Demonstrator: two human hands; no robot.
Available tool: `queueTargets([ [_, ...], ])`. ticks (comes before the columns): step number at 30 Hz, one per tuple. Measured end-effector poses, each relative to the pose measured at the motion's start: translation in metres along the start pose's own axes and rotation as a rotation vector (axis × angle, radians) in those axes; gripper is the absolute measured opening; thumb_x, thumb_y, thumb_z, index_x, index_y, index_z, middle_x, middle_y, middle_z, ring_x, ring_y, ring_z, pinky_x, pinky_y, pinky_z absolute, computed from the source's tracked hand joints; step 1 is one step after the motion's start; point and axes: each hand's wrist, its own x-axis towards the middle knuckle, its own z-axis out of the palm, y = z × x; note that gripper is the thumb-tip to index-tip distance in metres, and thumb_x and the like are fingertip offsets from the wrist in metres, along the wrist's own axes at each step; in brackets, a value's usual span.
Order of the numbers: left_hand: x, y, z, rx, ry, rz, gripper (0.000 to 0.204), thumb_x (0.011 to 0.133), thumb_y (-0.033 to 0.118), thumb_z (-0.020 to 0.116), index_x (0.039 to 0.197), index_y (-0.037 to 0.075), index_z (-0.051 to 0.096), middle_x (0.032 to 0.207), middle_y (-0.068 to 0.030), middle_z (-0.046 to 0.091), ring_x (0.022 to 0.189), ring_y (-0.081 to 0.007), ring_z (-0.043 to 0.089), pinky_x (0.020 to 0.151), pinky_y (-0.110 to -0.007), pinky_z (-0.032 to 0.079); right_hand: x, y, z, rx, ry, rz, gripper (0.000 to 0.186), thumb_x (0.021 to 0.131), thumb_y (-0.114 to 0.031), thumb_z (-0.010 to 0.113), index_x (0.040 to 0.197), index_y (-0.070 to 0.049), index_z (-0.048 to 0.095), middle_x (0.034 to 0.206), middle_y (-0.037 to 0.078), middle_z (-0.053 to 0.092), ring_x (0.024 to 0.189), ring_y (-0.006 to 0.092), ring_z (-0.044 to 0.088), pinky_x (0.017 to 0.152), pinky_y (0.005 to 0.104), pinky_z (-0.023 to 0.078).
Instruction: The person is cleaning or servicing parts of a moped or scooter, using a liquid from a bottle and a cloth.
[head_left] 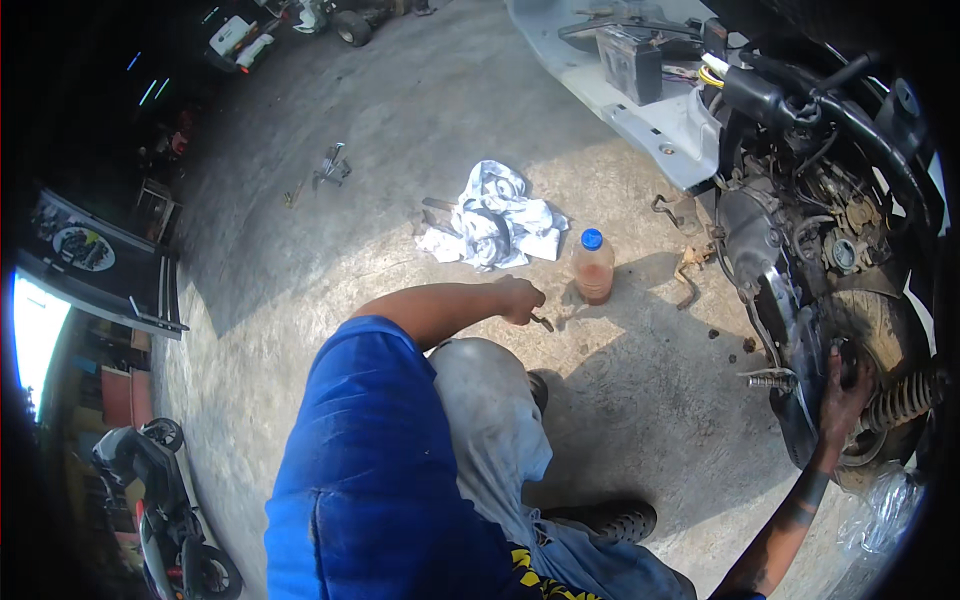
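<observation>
My left hand (517, 299) is closed on a small dark metal tool (542, 322), held low over the concrete left of a plastic bottle (593, 275) with a blue cap and pinkish liquid. My right hand (842, 395) reaches into the rear of a partly dismantled scooter (750, 250), its fingers round a black rounded part (852, 362) beside a coil spring (895, 400). A crumpled white cloth (490, 220) lies beyond the bottle, with a dark bar under it. Small metal brackets (688, 272) lie on the floor by the engine.
Loose tools (330, 170) lie on the concrete floor (380, 120). A grey panel (640, 130) carries a battery (628, 70) at upper right. A parked scooter (160, 510) and a dark banner (85, 250) stand at left. Crumpled clear plastic (880, 515) is at lower right.
</observation>
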Motion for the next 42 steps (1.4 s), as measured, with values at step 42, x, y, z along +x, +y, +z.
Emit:
queueTargets([
  [42,-0.072,0.269,-0.326,0.818,0.891,0.175,0.063,0.078,0.023,0.072,0.135,0.010,0.047,0.108,-0.0176,0.067,0.100,-0.0380,0.067,0.083,-0.049,0.053,0.019,-0.030,0.019,-0.041,-0.098,-0.050,0.100,0.064,-0.067,0.078,0.137,-0.004,0.052,0.138,0.023,0.053,0.131,0.0366,0.048,0.111,0.0448,0.036],
])
